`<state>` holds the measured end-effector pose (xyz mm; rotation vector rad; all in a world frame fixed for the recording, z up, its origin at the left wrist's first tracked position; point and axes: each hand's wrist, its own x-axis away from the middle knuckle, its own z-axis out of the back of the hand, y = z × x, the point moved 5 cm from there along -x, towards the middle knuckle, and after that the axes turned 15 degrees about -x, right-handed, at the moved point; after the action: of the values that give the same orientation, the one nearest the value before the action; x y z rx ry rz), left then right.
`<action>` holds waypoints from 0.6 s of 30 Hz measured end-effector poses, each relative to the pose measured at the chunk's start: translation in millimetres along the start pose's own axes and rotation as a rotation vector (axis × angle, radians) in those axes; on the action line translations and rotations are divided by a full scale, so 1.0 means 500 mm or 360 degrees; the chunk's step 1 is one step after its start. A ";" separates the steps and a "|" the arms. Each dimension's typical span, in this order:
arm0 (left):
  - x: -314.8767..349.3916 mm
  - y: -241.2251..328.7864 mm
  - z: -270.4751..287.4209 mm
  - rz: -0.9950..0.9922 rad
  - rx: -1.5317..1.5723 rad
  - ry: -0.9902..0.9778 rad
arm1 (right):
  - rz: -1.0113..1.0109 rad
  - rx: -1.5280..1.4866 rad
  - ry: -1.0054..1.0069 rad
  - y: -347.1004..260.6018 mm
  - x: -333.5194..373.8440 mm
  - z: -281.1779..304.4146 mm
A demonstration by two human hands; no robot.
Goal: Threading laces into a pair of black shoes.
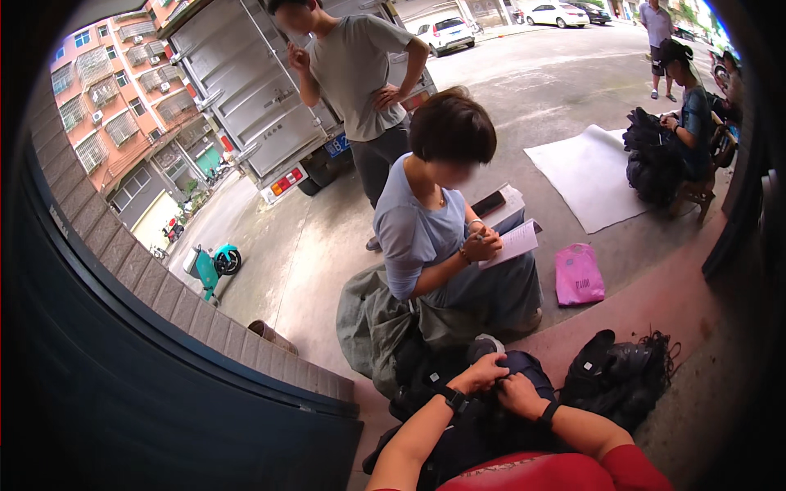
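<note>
Dark fabric touches both hands; pink bag, contents hidden.

A pink bag of thin, creased plastic with a soft sheen is seen on matt concrete ground. Beyond the bag, a smooth, matt white sheet is spread; whether it is paper or cloth cannot be told. Left of the bag, matt paper pages are shown in an open notebook, and a sack is formed of wrinkled, dull grey-green cloth. Nearer than the bag, matt dark cloth is gathered. Far to the bag's left, a truck body is faced with smooth metal of dull sheen, and a wall is clad in rough-looking tiles.
</note>
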<state>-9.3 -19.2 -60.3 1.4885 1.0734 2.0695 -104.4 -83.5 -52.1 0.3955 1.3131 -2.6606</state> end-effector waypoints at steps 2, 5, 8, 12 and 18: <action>0.026 0.013 0.011 0.0013 0.0020 -0.0005 | -0.0013 0.0017 -0.0005 0.000 -0.002 -0.003; 0.058 0.023 0.013 -0.0080 0.0206 0.0034 | 0.0095 0.0135 -0.0115 -0.009 0.006 -0.010; 0.065 0.019 0.019 -0.0134 0.0298 0.0149 | 0.0090 0.0404 -0.0314 -0.031 -0.003 -0.010; 0.076 0.036 0.008 -0.0153 0.0258 0.0302 | 0.0042 0.0752 -0.0483 -0.049 0.000 -0.013; 0.081 0.053 0.027 -0.0146 0.0415 0.0528 | 0.0421 0.0673 -0.0310 -0.055 -0.022 0.009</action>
<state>-8.4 -4.0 -12.6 1.2002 1.5579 2.2285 -101.2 -70.4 -25.4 0.3193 0.5928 -2.6509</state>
